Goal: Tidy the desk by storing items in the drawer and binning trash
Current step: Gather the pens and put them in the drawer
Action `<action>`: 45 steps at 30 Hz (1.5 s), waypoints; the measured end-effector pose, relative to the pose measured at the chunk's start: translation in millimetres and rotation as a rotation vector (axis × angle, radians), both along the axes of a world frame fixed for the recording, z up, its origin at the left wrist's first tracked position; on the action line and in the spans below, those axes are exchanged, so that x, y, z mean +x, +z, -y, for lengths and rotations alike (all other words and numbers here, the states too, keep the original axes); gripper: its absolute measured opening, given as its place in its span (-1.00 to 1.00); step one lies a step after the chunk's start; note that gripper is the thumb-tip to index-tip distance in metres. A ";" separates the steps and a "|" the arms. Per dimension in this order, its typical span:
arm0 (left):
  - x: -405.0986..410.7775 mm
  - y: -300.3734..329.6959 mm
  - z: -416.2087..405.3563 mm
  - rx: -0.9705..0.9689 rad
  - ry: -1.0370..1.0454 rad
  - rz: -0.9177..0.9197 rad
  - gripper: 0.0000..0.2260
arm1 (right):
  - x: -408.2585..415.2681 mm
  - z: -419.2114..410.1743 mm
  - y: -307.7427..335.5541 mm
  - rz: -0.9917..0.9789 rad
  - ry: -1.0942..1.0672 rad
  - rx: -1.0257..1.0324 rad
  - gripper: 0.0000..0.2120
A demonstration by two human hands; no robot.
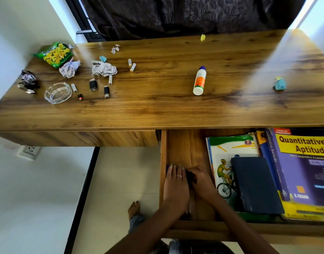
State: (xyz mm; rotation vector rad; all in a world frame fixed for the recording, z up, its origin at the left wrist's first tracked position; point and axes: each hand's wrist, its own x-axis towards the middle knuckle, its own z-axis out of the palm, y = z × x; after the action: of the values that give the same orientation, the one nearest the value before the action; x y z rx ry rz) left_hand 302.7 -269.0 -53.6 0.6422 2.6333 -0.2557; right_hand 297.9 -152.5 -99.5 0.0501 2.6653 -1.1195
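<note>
The open wooden drawer (pixel 186 143) sits below the desk top (pixel 157 99). Both hands are inside its left part. My left hand (pixel 176 184) lies flat, fingers extended, over something with a blue edge showing at the fingertips. My right hand (pixel 201 180) is beside it, fingers closed on a small dark object between the two hands; what it is stays unclear. On the desk lie a glue bottle (pixel 199 80), several batteries (pixel 132 66), black adapters (pixel 93 85), crumpled papers (pixel 104 69) and a green snack wrapper (pixel 55 54).
The drawer's right side holds a cyclist-cover book (pixel 223 154), a dark notebook (pixel 256 184) and a purple and yellow aptitude book (pixel 304 162). A glass ashtray (pixel 57 92), a foil wrapper (pixel 28 79), and blue (pixel 280 84) and yellow (pixel 202 37) paper scraps lie on the desk. A dark curtain hangs behind.
</note>
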 end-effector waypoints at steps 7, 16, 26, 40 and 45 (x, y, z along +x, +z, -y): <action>-45.8 6.7 6.9 -0.486 -0.260 -0.049 -0.68 | -6.9 0.3 -2.9 -0.008 -0.046 -0.004 -0.60; -45.4 13.7 12.3 -0.413 -0.312 -0.060 -0.86 | -7.2 1.2 -10.0 0.008 0.023 0.050 -0.65; -46.6 2.6 12.0 -0.422 -0.289 -0.106 -0.77 | -7.2 0.5 -8.5 0.021 0.072 0.046 -0.67; -48.0 0.4 15.2 -0.244 -0.269 -0.177 -0.70 | -6.1 -0.8 -3.7 0.003 0.097 0.035 -0.64; -47.6 1.6 15.2 -0.187 -0.261 -0.179 -0.70 | -5.9 -0.4 -0.2 0.017 0.107 0.013 -0.66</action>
State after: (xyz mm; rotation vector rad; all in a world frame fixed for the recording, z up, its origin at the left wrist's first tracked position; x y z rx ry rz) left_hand 255.2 -284.2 -52.0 0.9364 2.6448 -0.6565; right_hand 292.1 -152.1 -99.7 -0.0796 2.6258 -1.0642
